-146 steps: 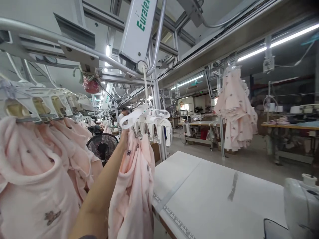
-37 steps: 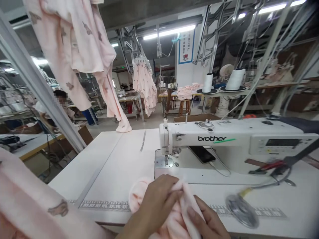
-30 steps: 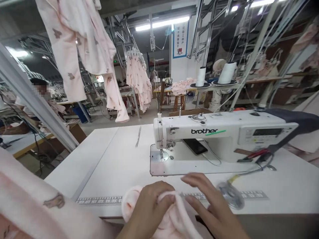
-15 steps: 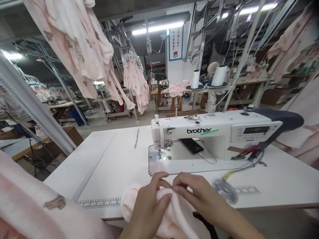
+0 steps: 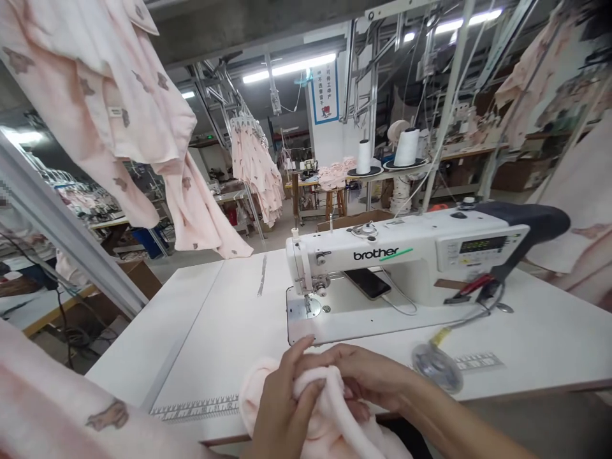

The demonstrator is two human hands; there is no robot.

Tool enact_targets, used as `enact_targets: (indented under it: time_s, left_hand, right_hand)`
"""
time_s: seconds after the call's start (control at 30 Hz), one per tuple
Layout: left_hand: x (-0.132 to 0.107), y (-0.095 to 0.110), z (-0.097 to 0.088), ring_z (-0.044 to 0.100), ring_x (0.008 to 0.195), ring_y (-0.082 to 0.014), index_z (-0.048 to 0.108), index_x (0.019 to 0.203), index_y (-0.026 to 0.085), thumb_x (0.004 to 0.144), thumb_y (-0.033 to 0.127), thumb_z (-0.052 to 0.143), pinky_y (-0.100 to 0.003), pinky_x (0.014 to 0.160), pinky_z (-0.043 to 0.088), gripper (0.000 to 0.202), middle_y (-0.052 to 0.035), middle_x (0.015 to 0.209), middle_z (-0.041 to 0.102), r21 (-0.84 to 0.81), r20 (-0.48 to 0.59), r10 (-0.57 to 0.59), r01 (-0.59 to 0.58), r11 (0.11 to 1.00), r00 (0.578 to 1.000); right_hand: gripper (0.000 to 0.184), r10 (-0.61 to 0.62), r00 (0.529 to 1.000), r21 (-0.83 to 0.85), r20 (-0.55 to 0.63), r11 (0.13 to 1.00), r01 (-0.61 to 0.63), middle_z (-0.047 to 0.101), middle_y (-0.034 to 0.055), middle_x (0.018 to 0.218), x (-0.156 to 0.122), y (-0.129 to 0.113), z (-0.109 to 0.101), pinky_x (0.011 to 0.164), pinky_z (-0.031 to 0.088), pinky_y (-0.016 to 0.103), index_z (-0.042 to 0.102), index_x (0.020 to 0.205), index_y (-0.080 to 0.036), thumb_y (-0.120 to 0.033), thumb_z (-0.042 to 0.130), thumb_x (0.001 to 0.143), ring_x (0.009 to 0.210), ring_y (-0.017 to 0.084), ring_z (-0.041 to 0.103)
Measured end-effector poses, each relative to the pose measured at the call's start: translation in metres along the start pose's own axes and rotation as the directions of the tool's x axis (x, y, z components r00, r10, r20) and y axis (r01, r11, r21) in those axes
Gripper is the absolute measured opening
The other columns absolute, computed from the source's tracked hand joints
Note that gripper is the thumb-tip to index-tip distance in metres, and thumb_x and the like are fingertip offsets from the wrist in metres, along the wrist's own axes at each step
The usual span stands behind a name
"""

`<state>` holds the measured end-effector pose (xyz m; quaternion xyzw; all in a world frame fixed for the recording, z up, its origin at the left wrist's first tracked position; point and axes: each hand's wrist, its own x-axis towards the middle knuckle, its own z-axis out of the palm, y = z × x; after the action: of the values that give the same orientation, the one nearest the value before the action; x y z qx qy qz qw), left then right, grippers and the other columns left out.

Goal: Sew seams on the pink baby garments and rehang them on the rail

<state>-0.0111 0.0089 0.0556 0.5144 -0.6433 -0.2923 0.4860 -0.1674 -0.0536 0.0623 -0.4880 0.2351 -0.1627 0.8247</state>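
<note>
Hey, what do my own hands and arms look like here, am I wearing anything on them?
Your left hand and right hand are ungloved, with no ring visible. Your right forearm shows no sleeve, watch or marking.

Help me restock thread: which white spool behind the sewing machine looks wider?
The picture's right spool; its body is visibly broader than that of the slim left spool beside it.

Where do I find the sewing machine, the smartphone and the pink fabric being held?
Brother sewing machine (image 5: 375, 254): head view, on its arm's lettering.
Smartphone (image 5: 367, 284): head view, middle of its dark screen.
Pink fabric (image 5: 341, 411): head view, on its thick fold.
</note>
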Motion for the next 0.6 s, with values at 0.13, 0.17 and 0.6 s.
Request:
enact_targets:
  time_s: [0.13,0.17,0.6]
  left_hand:
    - [0.004,0.001,0.001,0.063,0.091,-0.0174,0.050,0.110,0.022,0.080,0.026,0.049,-0.028,0.079,0.048,0.030,-0.0038,0.099,0.067,0.003,0.007,-0.030,0.030,1.000,1.000]
    - [0.004,0.001,0.001,0.063,0.090,-0.0171,0.050,0.108,0.022,0.081,0.026,0.048,-0.028,0.079,0.048,0.028,-0.0033,0.097,0.067,0.012,-0.032,-0.030,0.030,0.999,0.999]
    - [0.032,0.017,-0.033,0.055,0.100,-0.0148,0.055,0.114,0.027,0.083,0.027,0.052,-0.023,0.085,0.043,0.031,-0.0015,0.110,0.058,0.059,0.320,-0.108,0.094,0.994,0.941]
  right_hand:
    - [0.033,-0.155,0.964,-0.217,-0.217,0.970,0.107,0.048,-0.0043,0.048,-0.007,0.002,0.003,0.034,0.029,0.017,0.051,0.067,-0.016,-0.047,0.051,0.079,0.035,0.007,0.042]
    - [0.035,-0.280,0.908,-0.326,-0.312,0.929,0.174,0.049,-0.0034,0.052,-0.010,0.002,0.006,0.040,0.034,0.019,0.051,0.071,-0.017,-0.049,0.044,0.083,0.041,0.008,0.045]
    - [0.021,-0.538,0.833,-0.780,-0.130,0.574,0.249,0.062,-0.0013,0.096,-0.023,-0.013,0.018,0.081,0.039,0.022,0.060,0.095,-0.025,-0.023,0.039,0.092,0.091,0.014,0.056]
